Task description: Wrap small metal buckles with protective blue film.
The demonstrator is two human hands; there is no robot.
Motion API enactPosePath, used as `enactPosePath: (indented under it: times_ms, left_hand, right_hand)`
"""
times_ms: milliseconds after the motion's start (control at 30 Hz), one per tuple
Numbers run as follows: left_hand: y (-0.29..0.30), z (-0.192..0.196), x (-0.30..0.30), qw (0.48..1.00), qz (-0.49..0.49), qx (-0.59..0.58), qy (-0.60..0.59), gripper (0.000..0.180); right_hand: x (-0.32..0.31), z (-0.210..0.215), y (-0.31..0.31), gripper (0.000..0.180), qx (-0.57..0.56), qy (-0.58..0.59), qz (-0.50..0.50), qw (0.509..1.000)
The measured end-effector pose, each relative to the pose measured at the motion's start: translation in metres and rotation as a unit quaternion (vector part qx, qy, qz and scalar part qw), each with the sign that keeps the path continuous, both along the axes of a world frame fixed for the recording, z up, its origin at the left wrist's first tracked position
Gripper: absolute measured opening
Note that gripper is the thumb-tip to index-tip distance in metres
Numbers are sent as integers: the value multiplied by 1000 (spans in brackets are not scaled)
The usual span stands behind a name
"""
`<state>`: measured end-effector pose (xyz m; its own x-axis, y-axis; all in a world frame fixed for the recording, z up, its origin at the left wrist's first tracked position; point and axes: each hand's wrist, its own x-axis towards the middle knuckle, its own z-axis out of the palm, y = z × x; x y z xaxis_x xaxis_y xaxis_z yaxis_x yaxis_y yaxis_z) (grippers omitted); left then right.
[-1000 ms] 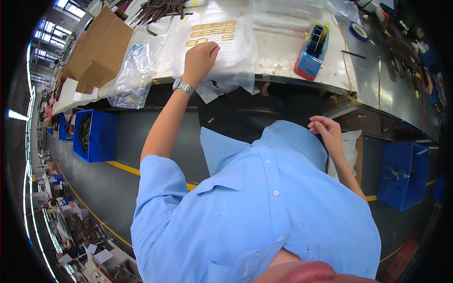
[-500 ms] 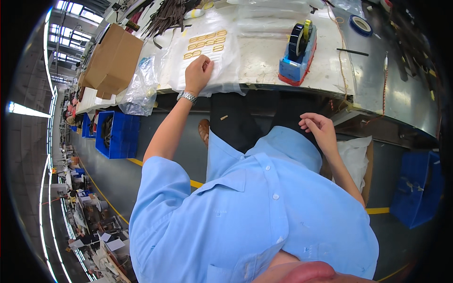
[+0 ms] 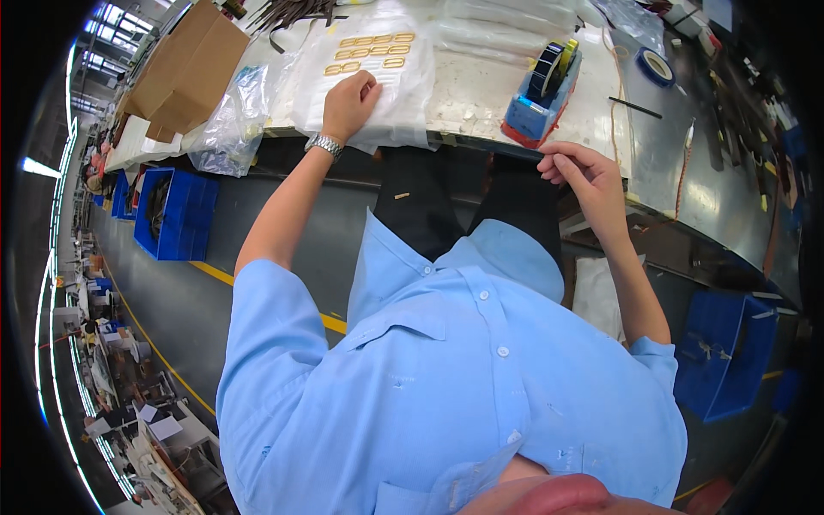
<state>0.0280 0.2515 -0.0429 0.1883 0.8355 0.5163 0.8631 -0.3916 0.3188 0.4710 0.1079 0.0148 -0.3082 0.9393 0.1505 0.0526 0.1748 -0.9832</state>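
Our right hand (image 3: 596,184), fingers (image 3: 566,149) pressed together, rises within reach of the tape dispenser (image 3: 527,118) as our left hand (image 3: 347,105) curls, grip hidden, near gold buckles (image 3: 378,51).

Glossy, gold-toned metal loops (image 3: 394,58)

At the upper left we see a brown cardboard box (image 3: 184,73), with a crumpled clear plastic bag (image 3: 230,129) just beside it. Beyond them we make out a bundle of dark strips (image 3: 296,12). On the metal worktop (image 3: 659,150) at the right we have a roll of blue tape (image 3: 650,75) and, near it, a thin black rod (image 3: 635,107). Lower down, we find a blue crate (image 3: 193,215) beside a yellow floor line (image 3: 210,272) at left and another blue bin (image 3: 730,360) at right.
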Motion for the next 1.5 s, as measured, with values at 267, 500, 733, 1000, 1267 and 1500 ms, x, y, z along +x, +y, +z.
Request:
enactPosePath:
  times_ms: [267,500,733,1000,1267,1500]
  left_hand:
    - [20,24,2,994,-63,-32,86,12]
    - [91,32,7,944,-183,0,273,13]
    - [100,38,12,943,-216,-37,249,9]
    - [122,49,-8,969,-128,-211,1,15]
    - [53,83,64,814,-243,-354,-392,19]
    - [-1,80,121,677,-262,-458,-513,15]
  right_hand:
    - [-2,-19,-1,28,-49,43,-139,988]
    - [-14,1,15,31,-112,42,-209,971]
    - [-16,12,44,33,-181,25,-176,967]
    - [-20,37,86,32,-436,76,-132,887]
    - [-26,48,99,21,-413,-68,-148,896]
    - [-34,46,108,21,-365,-92,-183,908]
